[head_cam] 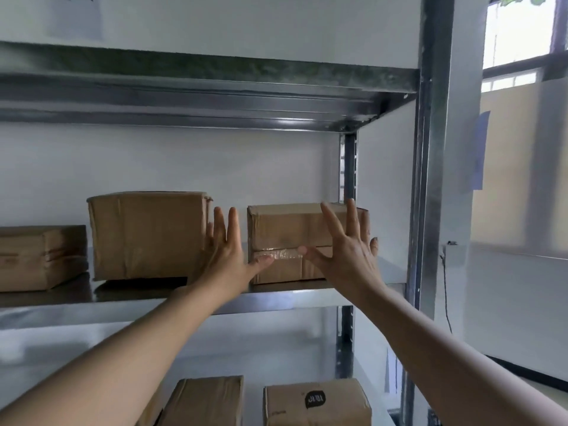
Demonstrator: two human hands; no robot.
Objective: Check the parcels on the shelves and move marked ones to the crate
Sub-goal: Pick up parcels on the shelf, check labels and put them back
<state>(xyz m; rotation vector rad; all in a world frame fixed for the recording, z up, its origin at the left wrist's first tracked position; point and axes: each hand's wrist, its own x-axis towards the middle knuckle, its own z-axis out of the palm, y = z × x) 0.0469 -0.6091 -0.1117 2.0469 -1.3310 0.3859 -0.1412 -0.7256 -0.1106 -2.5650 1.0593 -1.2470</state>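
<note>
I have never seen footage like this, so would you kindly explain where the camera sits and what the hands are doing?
There is no machine here: a person wears a camera on the head, so the single picture looks out over their own bare arms. They face a metal shelf holding three brown cardboard boxes: the left parcel, the middle parcel and the right parcel. The left hand and the right hand are raised toward the right parcel, fingers straight and spread; nothing is gripped, and I cannot tell whether they touch it. On the level below sit the lower left parcel and the lower right parcel, which bears a dark sticker.
</note>
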